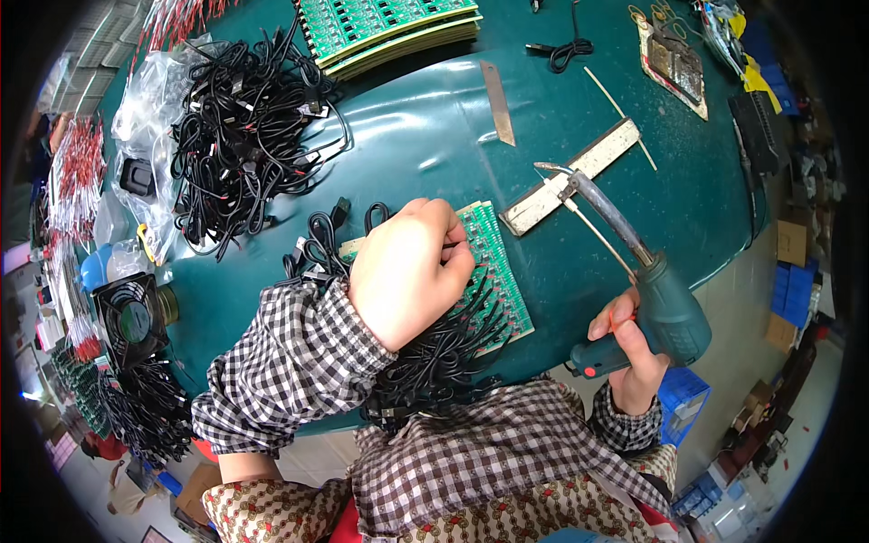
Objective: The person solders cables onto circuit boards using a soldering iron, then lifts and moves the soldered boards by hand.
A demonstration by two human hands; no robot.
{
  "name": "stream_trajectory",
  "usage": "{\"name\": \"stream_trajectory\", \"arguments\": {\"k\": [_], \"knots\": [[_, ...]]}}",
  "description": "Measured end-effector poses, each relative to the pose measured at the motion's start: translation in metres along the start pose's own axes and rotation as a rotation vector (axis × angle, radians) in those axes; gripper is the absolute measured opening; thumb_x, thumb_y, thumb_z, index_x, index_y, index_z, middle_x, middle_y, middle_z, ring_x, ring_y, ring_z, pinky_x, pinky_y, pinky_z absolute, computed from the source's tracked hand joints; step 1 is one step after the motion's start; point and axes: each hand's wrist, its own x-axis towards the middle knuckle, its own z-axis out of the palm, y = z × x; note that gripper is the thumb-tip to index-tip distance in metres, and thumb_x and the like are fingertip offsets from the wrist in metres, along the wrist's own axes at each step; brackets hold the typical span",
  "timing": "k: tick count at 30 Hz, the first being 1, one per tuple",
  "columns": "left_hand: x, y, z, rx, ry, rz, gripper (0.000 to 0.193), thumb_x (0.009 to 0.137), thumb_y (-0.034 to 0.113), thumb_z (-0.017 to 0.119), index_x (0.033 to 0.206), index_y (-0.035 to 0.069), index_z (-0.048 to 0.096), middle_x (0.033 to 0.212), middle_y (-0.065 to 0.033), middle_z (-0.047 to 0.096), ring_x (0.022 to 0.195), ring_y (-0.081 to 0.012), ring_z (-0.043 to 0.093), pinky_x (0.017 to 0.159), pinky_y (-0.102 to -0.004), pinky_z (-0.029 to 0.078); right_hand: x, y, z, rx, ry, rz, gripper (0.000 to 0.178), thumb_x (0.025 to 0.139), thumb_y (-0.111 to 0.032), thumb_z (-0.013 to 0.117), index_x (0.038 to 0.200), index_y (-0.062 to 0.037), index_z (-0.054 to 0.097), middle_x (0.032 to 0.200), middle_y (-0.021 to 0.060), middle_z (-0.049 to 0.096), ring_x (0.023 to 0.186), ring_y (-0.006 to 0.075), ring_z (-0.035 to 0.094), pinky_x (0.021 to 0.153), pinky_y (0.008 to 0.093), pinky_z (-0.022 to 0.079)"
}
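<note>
My left hand [407, 271] is closed in a pinch over a green circuit board panel [507, 281], gripping what looks like the dark end of a black cable; the fingertips are partly hidden. Along the panel, several black cables [444, 357] are joined to the boards and trail in a bundle toward my body. My right hand [634, 348] is wrapped around the handle of a dark green soldering gun [674, 312], one finger near its trigger. The gun's bent metal tip is by a whitish, stained bar [534, 206] lying on the table.
A heap of coiled black cables [249, 140] lies at the far left beside clear plastic bags [145, 118]. Stacked green circuit board panels [389, 32] stand at the back. A metal blade [497, 104], a crusty tray [672, 68] and a small fan [131, 317] rest on the green table mat.
</note>
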Motion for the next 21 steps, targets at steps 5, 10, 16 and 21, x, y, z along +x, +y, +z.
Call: {"name": "stream_trajectory", "arguments": {"k": [5,10,16,21], "knots": [[-0.001,0.004,-0.006,-0.149,-0.102,-0.093,0.008,0.076,0.007,0.062,0.08,0.0,0.059,0.07,-0.0092,0.059,0.061,-0.0179,0.057,0.059,-0.0293,0.047,-0.009,0.004,-0.01,-0.004,-0.086,0.005,0.049,0.09,-0.022,0.058,0.129,0.0028,0.041,0.091,0.0097,0.053,0.079,0.0224,0.061,0.066,0.0367,0.055],[0.0,0.003,-0.003,-0.062,-0.104,-0.085,0.01,0.078,0.008,0.062,0.082,0.0,0.06,0.071,-0.0072,0.059,0.062,-0.0141,0.056,0.059,-0.0272,0.046,-0.015,0.005,-0.013,-0.039,-0.135,0.005,0.058,0.092,-0.03,0.056,0.131,0.007,0.037,0.1,0.0157,0.056,0.093,0.0281,0.063,0.069,0.0392,0.061],[0.003,-0.005,-0.006,-0.248,-0.177,-0.151,0.01,0.079,0.008,0.062,0.084,-0.002,0.061,0.073,-0.0051,0.06,0.067,-0.0088,0.055,0.061,-0.0242,0.046,-0.019,0.006,-0.013,-0.057,-0.087,-0.019,0.061,0.091,-0.032,0.057,0.132,0.0085,0.037,0.099,0.0168,0.057,0.094,0.0302,0.063,0.07,0.0405,0.061],[0.003,-0.001,-0.005,-0.188,-0.185,-0.153,0.011,0.078,0.008,0.063,0.083,-0.002,0.061,0.073,-0.0053,0.061,0.066,-0.0091,0.056,0.062,-0.0252,0.047,-0.02,0.007,-0.015,-0.04,-0.102,0.007,0.062,0.092,-0.032,0.057,0.133,0.0092,0.036,0.097,0.0165,0.057,0.094,0.031,0.063,0.07,0.0403,0.061]]}}
